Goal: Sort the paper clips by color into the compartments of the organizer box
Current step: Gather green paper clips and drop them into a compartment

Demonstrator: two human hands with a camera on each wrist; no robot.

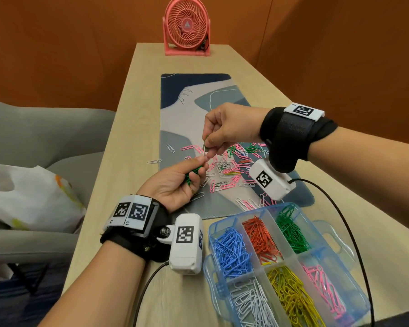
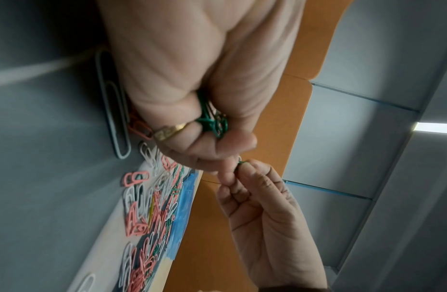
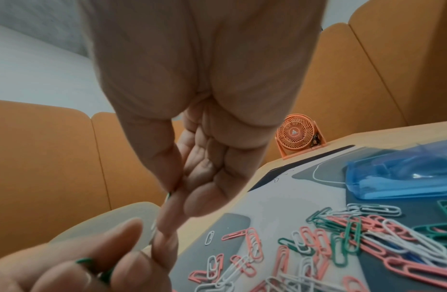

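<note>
With my right hand (image 1: 229, 128) pinching one green paper clip (image 1: 206, 145), I'd tuck it squarely into my left hand's (image 1: 175, 185) clutched green bunch (image 1: 194, 174).

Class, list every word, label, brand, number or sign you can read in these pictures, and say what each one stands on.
No words or numbers can be read.
Pink fan: a triangle emblem on its hub, no legible text.
Wrist camera units: black-and-white square marker patterns, not text; the small marks beside them are too small to read.
Ring on the left hand: raised pattern, too blurred to read.
</note>
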